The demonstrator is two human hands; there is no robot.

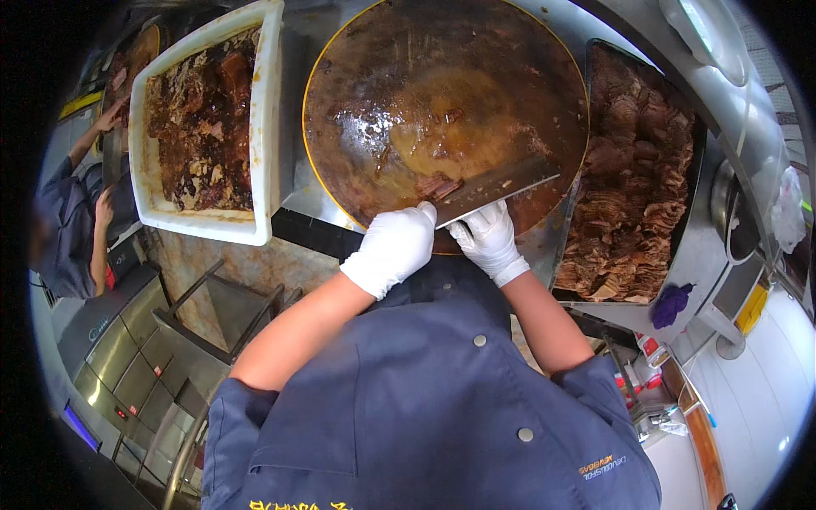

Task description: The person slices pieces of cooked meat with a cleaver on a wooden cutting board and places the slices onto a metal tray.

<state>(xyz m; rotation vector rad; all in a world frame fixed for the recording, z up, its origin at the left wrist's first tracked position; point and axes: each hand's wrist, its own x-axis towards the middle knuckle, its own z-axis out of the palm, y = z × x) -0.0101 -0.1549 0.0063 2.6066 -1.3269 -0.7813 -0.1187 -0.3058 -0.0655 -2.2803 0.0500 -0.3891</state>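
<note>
My left hand, in a white glove, is closed around the handle end of a wide-bladed cleaver. The blade slants up to the right over the near part of a round chopping block, which is wet and greasy. Small slices of dark cooked meat lie on the block beside the blade's left end. My right hand, also gloved in white, is at the blade's near edge. Its fingertips are partly hidden behind the blade, and whether they hold anything does not show.
A white plastic tub of dark braised meat stands to the left. On the right, a dark metal tray holds rows of sliced meat. A purple cloth lies near its corner. Another person works at far left with a blade.
</note>
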